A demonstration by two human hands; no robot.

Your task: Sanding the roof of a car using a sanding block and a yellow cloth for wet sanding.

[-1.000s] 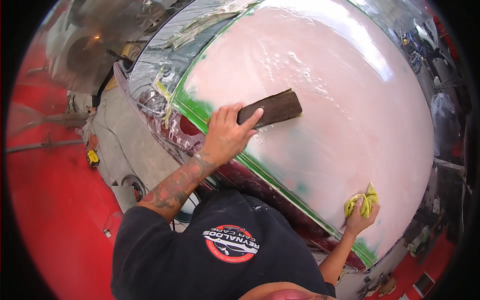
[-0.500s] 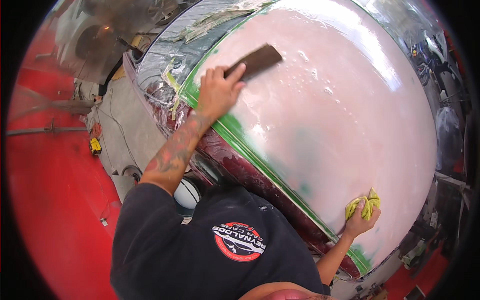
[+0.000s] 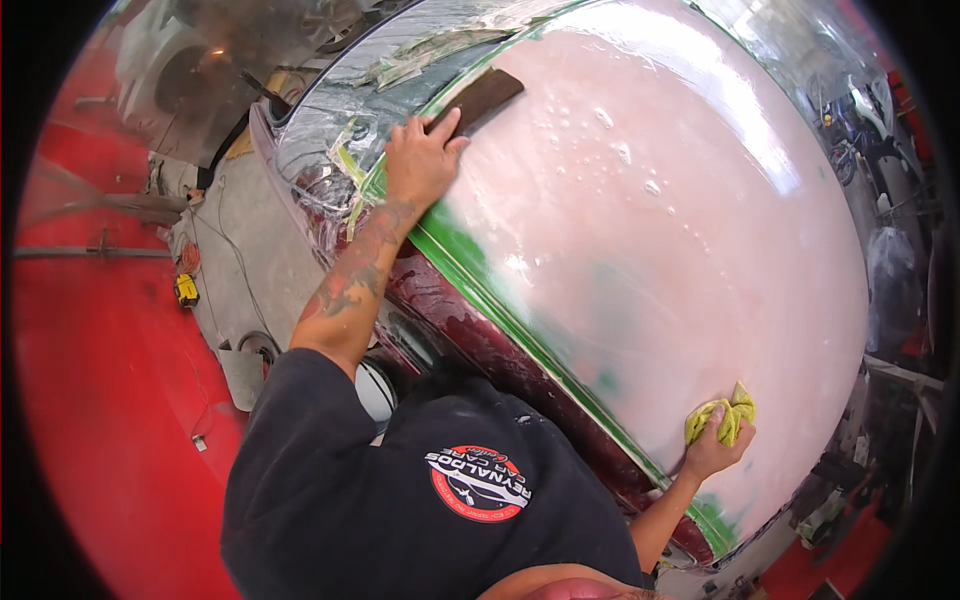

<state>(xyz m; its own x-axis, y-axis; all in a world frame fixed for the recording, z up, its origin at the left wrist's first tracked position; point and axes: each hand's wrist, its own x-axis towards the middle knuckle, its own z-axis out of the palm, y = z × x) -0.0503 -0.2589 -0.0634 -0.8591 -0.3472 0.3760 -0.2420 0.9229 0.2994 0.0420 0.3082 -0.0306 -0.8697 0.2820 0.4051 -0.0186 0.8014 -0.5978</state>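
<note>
A large, curved car panel [image 3: 640, 260], pinkish-white and wet with small bubbles, fills the middle and right. Green and dark red paint edge it on my side. My left hand [image 3: 422, 158] is closed on a long, flat, dark brown sanding block [image 3: 480, 104], which lies on the panel by its far-left green edge. Its underside is hidden. Down at the near right, my right hand [image 3: 716, 450] grips a crumpled yellow cloth [image 3: 722, 414] against the panel surface.
Clear plastic sheeting and masking tape [image 3: 420, 58] cover the part beyond the panel's left edge. On the left floor lie a cable and a yellow tool [image 3: 186, 291]. A white, round-topped bucket [image 3: 374, 392] stands below my left arm. Clutter lines the right side.
My left hand has slid the sanding block left and slightly away, toward the green edge. My right hand and the cloth have barely moved.
</note>
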